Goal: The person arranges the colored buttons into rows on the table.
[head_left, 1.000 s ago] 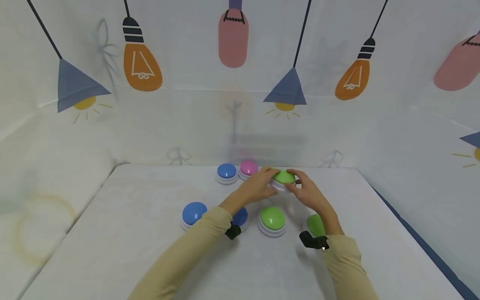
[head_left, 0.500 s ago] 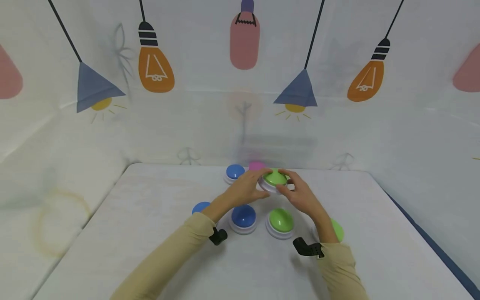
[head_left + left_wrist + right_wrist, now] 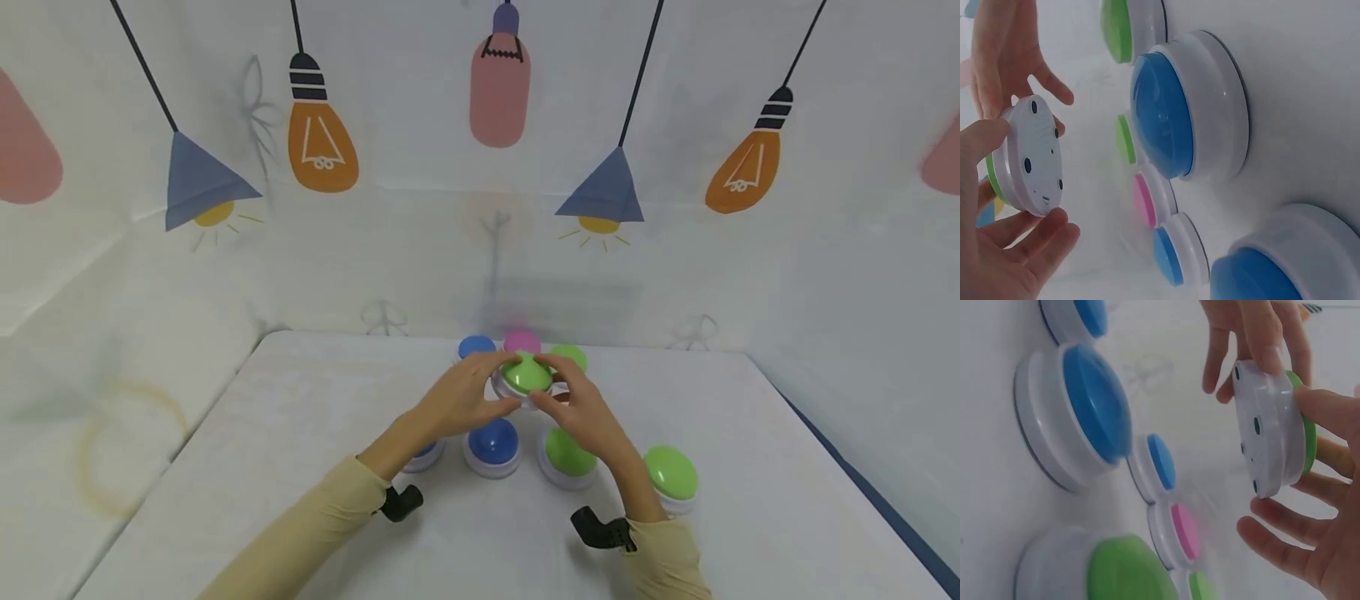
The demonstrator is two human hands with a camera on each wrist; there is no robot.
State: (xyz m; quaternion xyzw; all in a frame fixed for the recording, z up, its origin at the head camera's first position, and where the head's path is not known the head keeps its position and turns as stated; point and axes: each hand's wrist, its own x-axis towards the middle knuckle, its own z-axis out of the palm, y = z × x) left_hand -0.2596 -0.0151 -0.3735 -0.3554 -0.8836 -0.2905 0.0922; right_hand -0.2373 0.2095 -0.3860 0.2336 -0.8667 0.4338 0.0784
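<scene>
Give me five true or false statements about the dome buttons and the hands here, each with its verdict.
1. The left hand and right hand grip the same held green button. True.
2. The held green button rests on the table. False: it is held up off the table.
3. In the far row, the pink button stands between a blue button and the rear green button. True.
4. A pink button ends the near row on the right. False: the end green button does.
5. Dark round spots mark the held green button's underside. True.
</scene>
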